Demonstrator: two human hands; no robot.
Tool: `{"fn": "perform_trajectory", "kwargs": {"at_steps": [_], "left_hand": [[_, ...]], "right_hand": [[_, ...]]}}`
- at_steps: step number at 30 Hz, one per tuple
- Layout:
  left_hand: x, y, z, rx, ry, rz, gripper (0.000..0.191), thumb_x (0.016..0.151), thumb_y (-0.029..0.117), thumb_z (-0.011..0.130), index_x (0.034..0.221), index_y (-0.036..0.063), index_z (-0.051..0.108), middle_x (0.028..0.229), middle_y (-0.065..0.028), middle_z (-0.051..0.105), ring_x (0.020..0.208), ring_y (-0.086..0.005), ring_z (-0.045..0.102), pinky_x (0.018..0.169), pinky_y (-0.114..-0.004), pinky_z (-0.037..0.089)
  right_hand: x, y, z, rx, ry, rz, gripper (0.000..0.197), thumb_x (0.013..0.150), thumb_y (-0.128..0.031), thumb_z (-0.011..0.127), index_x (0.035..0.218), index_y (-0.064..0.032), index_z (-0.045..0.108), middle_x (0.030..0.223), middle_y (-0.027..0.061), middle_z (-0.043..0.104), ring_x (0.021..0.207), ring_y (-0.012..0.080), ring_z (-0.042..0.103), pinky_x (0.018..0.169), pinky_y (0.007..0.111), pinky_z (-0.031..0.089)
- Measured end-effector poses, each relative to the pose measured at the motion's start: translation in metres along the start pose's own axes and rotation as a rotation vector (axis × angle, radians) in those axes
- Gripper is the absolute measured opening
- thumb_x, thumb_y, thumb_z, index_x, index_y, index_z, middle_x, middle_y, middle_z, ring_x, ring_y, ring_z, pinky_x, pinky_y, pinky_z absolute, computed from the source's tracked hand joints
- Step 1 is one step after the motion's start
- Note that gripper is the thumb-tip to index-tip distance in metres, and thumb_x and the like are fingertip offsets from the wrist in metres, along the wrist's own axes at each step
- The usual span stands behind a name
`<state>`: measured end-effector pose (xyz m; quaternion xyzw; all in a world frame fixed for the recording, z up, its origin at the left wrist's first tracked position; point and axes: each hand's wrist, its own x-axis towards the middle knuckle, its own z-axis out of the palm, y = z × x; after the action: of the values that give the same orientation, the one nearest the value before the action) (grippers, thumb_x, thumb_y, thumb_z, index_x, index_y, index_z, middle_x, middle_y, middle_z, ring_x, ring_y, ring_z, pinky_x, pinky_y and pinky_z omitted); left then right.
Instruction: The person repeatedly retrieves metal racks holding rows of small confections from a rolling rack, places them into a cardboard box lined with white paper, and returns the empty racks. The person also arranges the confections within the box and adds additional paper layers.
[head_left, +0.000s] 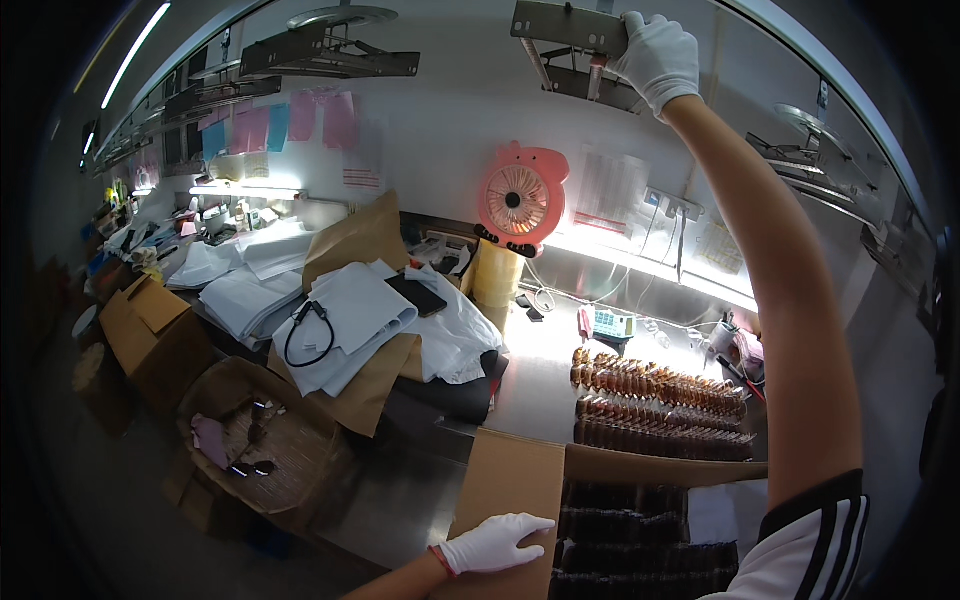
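My right hand, in a white glove, is raised high and closed on the end of a hanging metal lamp bracket at the top. White-gloved too, my left hand rests on the flap of a cardboard box, fingers apart, holding nothing. Inside that box lie rows of dark, glossy items and a white sheet. Behind the box, on the lit worktop, stand rows of brown-tinted eyeglasses or lenses; I cannot tell which.
A pink fan stands on a yellow tape roll stack. White papers, a black phone and a calculator lie about. A lined carton at left holds sunglasses. More brackets hang overhead.
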<state>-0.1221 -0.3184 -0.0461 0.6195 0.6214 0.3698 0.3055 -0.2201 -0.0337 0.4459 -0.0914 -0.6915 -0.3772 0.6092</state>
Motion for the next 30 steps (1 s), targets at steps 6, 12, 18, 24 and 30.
{"fn": "perform_trajectory", "kwargs": {"at_steps": [6, 12, 18, 24, 30], "left_hand": [[0.044, -0.014, -0.022, 0.088, 0.162, 0.009, 0.058, 0.089, 0.025, 0.067, 0.139, 0.0016, 0.048, 0.135, -0.0216, 0.054, 0.129, -0.0349, 0.050, 0.111, -0.042, 0.038], [0.157, -0.052, -0.058, 0.164, 0.350, -0.110, 0.065, 0.088, 0.027, 0.066, 0.139, -0.0069, 0.043, 0.140, -0.0273, 0.049, 0.135, -0.0389, 0.044, 0.115, -0.042, 0.033], [0.274, -0.084, -0.075, -0.111, 0.141, -0.606, 0.089, 0.088, 0.038, 0.071, 0.150, -0.0089, 0.026, 0.147, -0.0271, 0.041, 0.134, -0.0319, 0.044, 0.111, -0.037, 0.036], [0.348, -0.096, -0.054, -0.236, 0.015, -0.770, 0.085, 0.078, 0.049, 0.079, 0.127, -0.0145, 0.051, 0.114, -0.0195, 0.063, 0.103, -0.0244, 0.061, 0.091, -0.034, 0.048], [0.400, -0.076, 0.000, -0.224, -0.023, -0.612, 0.053, 0.086, 0.033, 0.074, 0.121, -0.0043, 0.062, 0.110, -0.0093, 0.069, 0.099, -0.0174, 0.062, 0.093, -0.029, 0.046]], "right_hand": [[-0.074, 0.013, 0.019, -0.120, 0.079, -0.193, 0.050, 0.077, -0.048, 0.077, 0.107, -0.0095, 0.065, 0.095, 0.0176, 0.068, 0.094, 0.0355, 0.065, 0.080, 0.044, 0.051], [-0.327, 0.078, -0.012, 0.427, -0.971, -0.396, 0.050, 0.086, -0.049, 0.069, 0.114, -0.0070, 0.065, 0.096, 0.0144, 0.069, 0.092, 0.0292, 0.067, 0.085, 0.041, 0.053], [-0.543, 0.152, -0.054, 0.150, -1.843, -0.085, 0.078, 0.080, -0.070, 0.064, 0.121, -0.0046, 0.062, 0.115, 0.0178, 0.066, 0.113, 0.0321, 0.062, 0.095, 0.045, 0.049], [-0.629, 0.189, -0.066, 0.311, -1.471, 0.190, 0.073, 0.078, -0.068, 0.067, 0.112, -0.0043, 0.060, 0.110, 0.0168, 0.059, 0.109, 0.0328, 0.058, 0.091, 0.042, 0.050], [-0.642, 0.178, -0.045, 0.629, -1.402, 0.244, 0.065, 0.082, -0.063, 0.065, 0.115, -0.0079, 0.058, 0.105, 0.0150, 0.060, 0.105, 0.0341, 0.061, 0.085, 0.045, 0.053]]}}
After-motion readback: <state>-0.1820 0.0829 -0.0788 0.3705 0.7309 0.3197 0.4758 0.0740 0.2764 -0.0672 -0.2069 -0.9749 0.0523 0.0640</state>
